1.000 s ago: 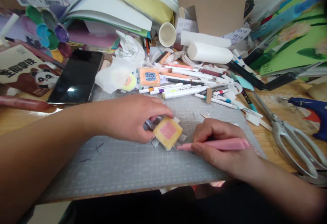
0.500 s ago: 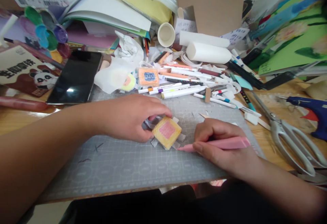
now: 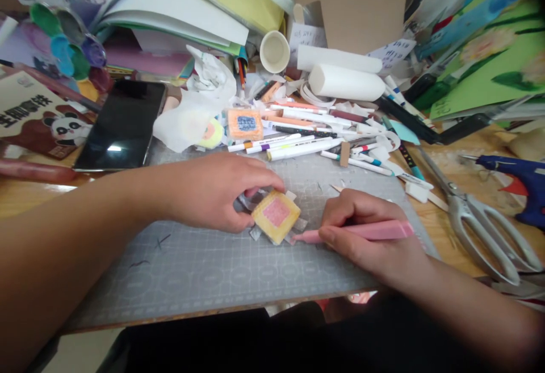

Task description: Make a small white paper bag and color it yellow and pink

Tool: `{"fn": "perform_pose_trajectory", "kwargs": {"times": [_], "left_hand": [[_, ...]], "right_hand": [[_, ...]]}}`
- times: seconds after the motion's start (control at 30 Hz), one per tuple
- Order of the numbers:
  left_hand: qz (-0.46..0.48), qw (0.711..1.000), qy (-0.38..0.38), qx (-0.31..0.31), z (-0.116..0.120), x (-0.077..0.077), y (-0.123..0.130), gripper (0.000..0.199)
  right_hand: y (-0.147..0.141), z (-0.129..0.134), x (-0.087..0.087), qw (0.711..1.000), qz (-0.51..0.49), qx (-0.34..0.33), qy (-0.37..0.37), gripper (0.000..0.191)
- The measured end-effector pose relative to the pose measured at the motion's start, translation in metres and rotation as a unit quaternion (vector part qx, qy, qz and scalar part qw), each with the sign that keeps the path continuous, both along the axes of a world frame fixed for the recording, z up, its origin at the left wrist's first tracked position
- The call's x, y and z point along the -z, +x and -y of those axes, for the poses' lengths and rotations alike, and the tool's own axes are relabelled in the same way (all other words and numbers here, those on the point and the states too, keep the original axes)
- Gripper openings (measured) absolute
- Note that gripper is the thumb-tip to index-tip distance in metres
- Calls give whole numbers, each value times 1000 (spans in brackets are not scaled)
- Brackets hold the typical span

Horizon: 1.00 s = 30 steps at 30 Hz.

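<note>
A small yellow square piece with a pink centre (image 3: 276, 214) is tilted over the grey cutting mat (image 3: 191, 271), with several translucent tabs sticking out around its edges. My left hand (image 3: 217, 194) grips it at its upper left side between thumb and fingers. In my right hand (image 3: 370, 237) is a pink marker (image 3: 378, 230), held like a pen. Its tip points left and rests at or just above a tab at the lower right of the yellow piece; whether it touches is too small to tell.
Behind the mat lie several markers (image 3: 302, 149), an orange square with a blue centre (image 3: 244, 124) and crumpled paper (image 3: 210, 75). A black phone (image 3: 121, 126) lies left. Scissors (image 3: 481, 219) and a blue glue gun (image 3: 515, 180) are at the right.
The whole view has shifted slightly, moving everything a little left and up. Both hands keep their grips, and the marker tip stays by the tabs at the lower right.
</note>
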<state>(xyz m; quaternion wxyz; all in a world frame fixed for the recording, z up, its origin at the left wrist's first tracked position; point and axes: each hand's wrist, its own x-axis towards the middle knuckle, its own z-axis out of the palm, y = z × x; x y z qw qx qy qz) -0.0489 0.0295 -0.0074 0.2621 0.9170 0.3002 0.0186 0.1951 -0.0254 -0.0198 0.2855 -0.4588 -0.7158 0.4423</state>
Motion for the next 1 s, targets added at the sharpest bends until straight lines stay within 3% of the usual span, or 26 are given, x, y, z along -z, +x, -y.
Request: {"fn": "perform_pose_trajectory", "kwargs": {"times": [1.0], "left_hand": [[7,1000,-3,-6,2,-2,0,47]], "right_hand": [[-1,1,-3,1000,-2,24,13,21]]}}
